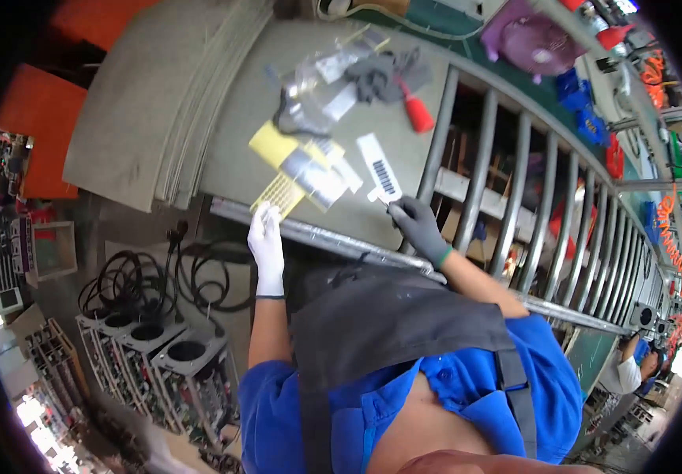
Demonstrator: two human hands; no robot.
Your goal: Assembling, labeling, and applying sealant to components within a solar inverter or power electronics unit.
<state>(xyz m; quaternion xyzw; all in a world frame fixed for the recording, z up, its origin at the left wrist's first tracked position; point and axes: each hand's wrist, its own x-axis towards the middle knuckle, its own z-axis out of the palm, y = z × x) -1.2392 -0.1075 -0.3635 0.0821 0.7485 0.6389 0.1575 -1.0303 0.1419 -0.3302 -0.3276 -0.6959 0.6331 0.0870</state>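
My left hand, in a white glove, has its fingers drawn together at the near corner of a yellow sheet with rows of small marks. Whether it pinches that corner or something tiny is too small to tell. In a dark grey glove, my right hand grips the near end of a white strip with a row of black bars. Between the two lie a silvery sheet and a plain yellow sheet, overlapping on the grey worktop.
Farther back are clear plastic bags, a dark grey cloth and a red-handled tool. Stacked grey boards stand left. A metal roller conveyor runs right. Coiled black cables and open metal-framed units sit lower left.
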